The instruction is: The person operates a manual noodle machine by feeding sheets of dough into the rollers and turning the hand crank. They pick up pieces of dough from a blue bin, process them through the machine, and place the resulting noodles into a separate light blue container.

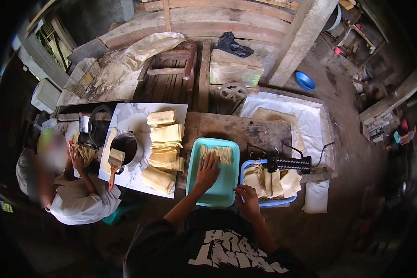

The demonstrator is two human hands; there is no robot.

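Two hands: both ours, coming in from the lower edge over a dark wooden worktop [245,129].
Left hand [207,172]: we lay it flat inside the teal tray [216,190], fingers spread wide, the grip released and grasping nothing; the fingertips touch the near end of the pale strips.
Pale strips [216,153]: a small bundle of cut cream-coloured strands lying at the tray's 12 o'clock end, just beyond our fingers.
Right hand [246,200]: we rest it on the near rim of the blue basket [275,202], at the tray's 3 o'clock; the fingers curl loosely over the edge, and we cannot tell whether the grip closes on anything.
Folded sheets in basket [273,181]: cream-coloured, stacked upright and leaning, filling the basket.
Black handle [289,163]: a ribbed bar lying across the basket's far rim, at 12 o'clock from our right hand.
White slab [133,141]: at 9 o'clock from the tray, carrying stacks of folded sheets [164,148], a metal pot [126,147] and a wooden-handled brush [115,163].
Other person [76,194]: seated at 9 o'clock beyond the slab in a white top, their hands raised near a dark ring-shaped pan [98,125].
Cloth-lined box [289,121]: at 1 o'clock, well apart from both hands.
Blue bowl [305,81]: on the ground farther off at 1 o'clock.
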